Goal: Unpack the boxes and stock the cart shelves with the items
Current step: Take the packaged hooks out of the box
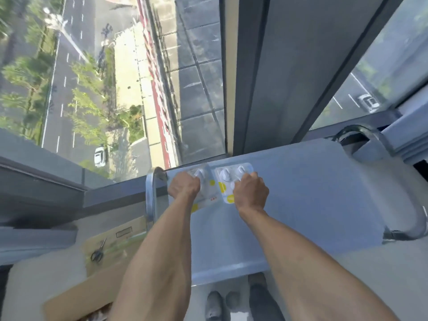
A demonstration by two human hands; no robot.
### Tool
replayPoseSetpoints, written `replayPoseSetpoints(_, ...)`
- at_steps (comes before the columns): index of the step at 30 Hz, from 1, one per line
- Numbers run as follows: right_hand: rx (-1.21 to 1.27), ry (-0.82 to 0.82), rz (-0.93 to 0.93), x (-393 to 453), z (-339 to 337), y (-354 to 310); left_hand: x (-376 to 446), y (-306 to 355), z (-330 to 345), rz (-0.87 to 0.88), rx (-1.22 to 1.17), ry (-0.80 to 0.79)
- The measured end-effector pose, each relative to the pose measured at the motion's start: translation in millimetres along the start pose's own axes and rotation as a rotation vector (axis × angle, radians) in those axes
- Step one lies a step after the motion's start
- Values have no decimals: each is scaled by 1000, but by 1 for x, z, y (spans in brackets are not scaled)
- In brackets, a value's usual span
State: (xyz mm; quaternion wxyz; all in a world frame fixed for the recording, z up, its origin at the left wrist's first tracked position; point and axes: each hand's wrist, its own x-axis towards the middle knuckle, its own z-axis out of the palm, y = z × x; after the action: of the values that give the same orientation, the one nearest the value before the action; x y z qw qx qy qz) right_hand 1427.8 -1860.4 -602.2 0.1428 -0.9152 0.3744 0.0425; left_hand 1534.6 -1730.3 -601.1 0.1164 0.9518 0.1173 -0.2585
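While lying side by side at the far left corner of the cart's top shelf point(301, 205), two clear blister packs: left pack point(206, 195) gripped by left hand point(184, 185), fingers curled over it; right pack point(228, 179) pressed under right hand point(250, 191), fingers bent onto it. Left of cart, cardboard box point(115, 242) with scissors point(98, 252) on top. Beyond, a window point(111, 77) over a street.
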Motion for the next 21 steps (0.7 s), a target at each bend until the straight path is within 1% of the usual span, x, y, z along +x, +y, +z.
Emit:
replayPoseSetpoints(2,3,-32,6,8,10,-1,7,4,3,-19,-31,11)
replayPoseSetpoints(5,27,-33,-6,19,21,-4,18,5,10,-25,-66,37)
replayPoseSetpoints(8,14,-55,-17,27,27,-3,25,4,24,-15,-47,30)
replayPoseSetpoints(12,24,-75,-11,29,30,-8,31,-7,39,-32,-14,49)
replayPoseSetpoints(15,30,-102,-9,24,35,-12,25,-22,47,-46,-30,82)
replayPoseSetpoints(16,30,-103,-3,23,37,-13,21,-28,50,-21,-24,97)
replayPoseSetpoints(18,23,-87,19,21,41,-13,12,-41,59,96,51,97)
replayPoseSetpoints(21,27,-56,52,19,46,-12,4,-63,74,275,279,47)
